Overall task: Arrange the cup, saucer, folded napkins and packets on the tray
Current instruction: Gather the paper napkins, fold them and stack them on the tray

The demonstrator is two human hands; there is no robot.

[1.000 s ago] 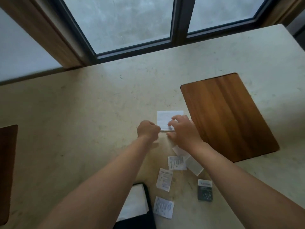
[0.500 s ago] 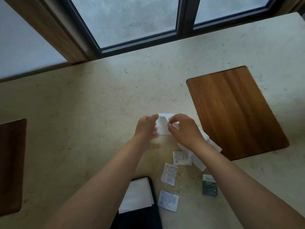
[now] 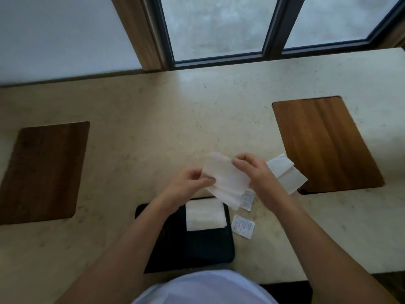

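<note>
Both hands' fingers point(image 3: 240, 160) seemingly pinching napkin point(image 3: 225, 178)

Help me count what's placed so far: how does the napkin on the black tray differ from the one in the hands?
The napkin on the tray lies flat and untouched; the held napkin is lifted above the table, tilted, pinched by the left hand and right hand. The tray one looks squarish; the held one looks longer, its lower edge showing layers. Both are white paper.

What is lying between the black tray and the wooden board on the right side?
In the head view, between the black tray and the right wooden board, two packets lie on the counter, with white folded napkins at the board's near corner.
</note>
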